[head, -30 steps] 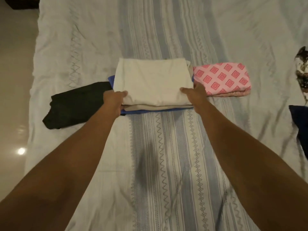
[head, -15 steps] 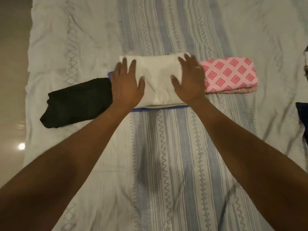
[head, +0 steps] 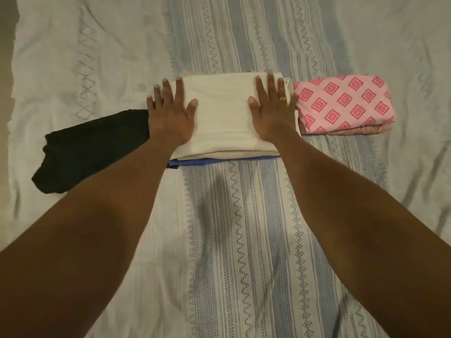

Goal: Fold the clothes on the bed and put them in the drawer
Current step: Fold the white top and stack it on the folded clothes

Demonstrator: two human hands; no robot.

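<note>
A folded cream garment (head: 222,113) lies on top of a folded blue garment (head: 192,162), whose edge shows at the front. My left hand (head: 170,115) presses flat on the cream garment's left side, fingers straight and spread. My right hand (head: 273,111), with a ring on it, presses flat on its right side. A folded black garment (head: 92,147) lies to the left of the stack. A folded pink garment (head: 346,103) with a diamond pattern lies to the right, touching the stack.
All clothes rest on a bed covered by a white sheet with grey-blue patterned stripes (head: 244,240). The bed's left edge and a strip of floor (head: 7,45) show at the far left. No drawer is in view.
My hands left the front corners of the cream garment and moved onto its top, now pressing flat. The view has shifted, and the dark items at the right edge are out of frame.
</note>
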